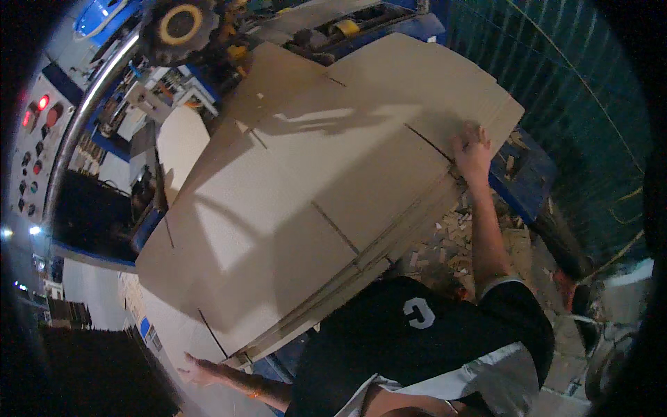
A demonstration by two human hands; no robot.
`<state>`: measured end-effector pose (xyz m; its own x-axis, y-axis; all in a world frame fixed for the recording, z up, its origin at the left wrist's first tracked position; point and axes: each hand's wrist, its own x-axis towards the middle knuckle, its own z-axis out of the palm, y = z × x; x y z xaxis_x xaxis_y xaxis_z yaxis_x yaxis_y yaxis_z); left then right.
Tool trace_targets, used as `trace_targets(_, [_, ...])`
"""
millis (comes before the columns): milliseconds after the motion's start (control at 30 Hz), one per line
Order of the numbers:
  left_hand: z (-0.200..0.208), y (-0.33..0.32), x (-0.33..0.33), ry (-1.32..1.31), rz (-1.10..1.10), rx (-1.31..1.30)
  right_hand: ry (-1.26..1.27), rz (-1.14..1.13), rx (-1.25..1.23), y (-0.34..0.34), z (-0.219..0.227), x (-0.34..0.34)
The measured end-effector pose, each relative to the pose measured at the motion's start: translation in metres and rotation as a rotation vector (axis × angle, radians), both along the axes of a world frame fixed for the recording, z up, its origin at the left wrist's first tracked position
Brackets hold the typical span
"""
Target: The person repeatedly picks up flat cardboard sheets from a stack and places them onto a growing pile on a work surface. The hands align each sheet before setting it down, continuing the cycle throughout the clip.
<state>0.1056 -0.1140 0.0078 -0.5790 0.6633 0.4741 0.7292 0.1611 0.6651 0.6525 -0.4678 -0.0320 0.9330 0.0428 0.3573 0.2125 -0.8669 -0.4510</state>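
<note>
Fingers [479,133] of the right hand [474,156] bend over the cardboard's [278,201] right end, pinch unclear; the left hand's [200,371] spread beside its near left corner. Handling seems in hand; shifting it calls for both hands gripping.

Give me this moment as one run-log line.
Left hand: open, beside near left corner of slotted cardboard sheets | Right hand: at sheets' right end | Sheets: stacked, overlapping | Cardboard scraps: scattered below

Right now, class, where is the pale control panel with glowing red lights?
In the head view, the pale control panel is at the far left, just left of the curved silver metal tube and well left of the large brown slotted cardboard sheet.
</note>
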Motion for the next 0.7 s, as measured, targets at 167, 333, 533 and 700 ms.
trace_targets(167, [0.022, 0.006, -0.011, -0.53, -0.258, 0.303, -0.218, 0.086, 1.202, 0.008, 0.003, 0.003])
trace_targets(333, [0.023, 0.025, -0.049, -1.076, -0.49, 0.517, -0.038, 0.189, 1.675, 0.005, 0.028, 0.065])
trace_targets(533, [0.018, 0.056, -0.052, -1.26, -0.659, 0.241, -0.038, 0.485, 1.344, -0.016, 0.098, 0.042])
trace_targets(700, [0.013, 0.005, -0.055, -0.483, -0.746, 0.026, -0.245, 0.164, 0.784, -0.039, 0.081, -0.095])
